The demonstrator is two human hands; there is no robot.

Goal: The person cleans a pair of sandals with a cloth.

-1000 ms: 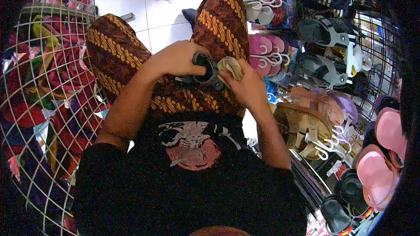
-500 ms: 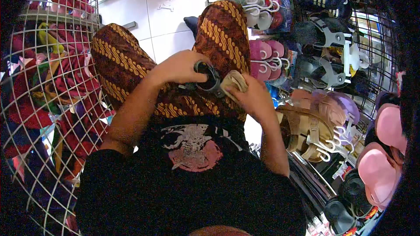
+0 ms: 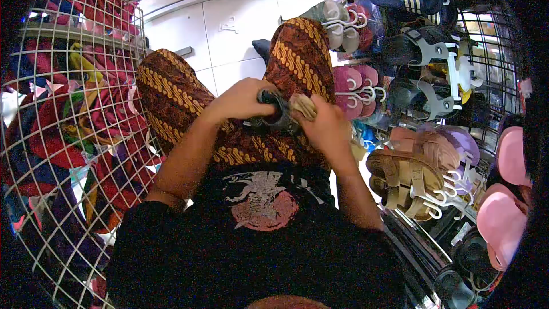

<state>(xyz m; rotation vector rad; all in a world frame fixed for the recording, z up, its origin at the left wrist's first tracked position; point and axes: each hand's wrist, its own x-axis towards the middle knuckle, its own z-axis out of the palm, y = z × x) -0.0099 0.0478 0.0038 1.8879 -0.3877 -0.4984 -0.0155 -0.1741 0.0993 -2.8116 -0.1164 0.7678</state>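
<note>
Over my lap, my left hand is closed around a dark grey strapped item that looks like a sandal. One of its straps curves up beside my thumb. In my right hand is a bunched beige cloth, pinched between thumb and fingers. The cloth is against the sandal's right side, and my right fingertips are close to it. Much of the sandal is hidden by my hands and blends into the brown patterned trousers.
On the left stands a wire mesh basket filled with red and multicoloured items. To the right hang brown sandals, pink slippers and dark sandals on white hooks. Pale floor tiles lie ahead of my knees.
The whole view has shifted, so the scene sits lower and slightly to the right. Relative to my lap, the cloth in my right hand has moved up and left along the sandal.
</note>
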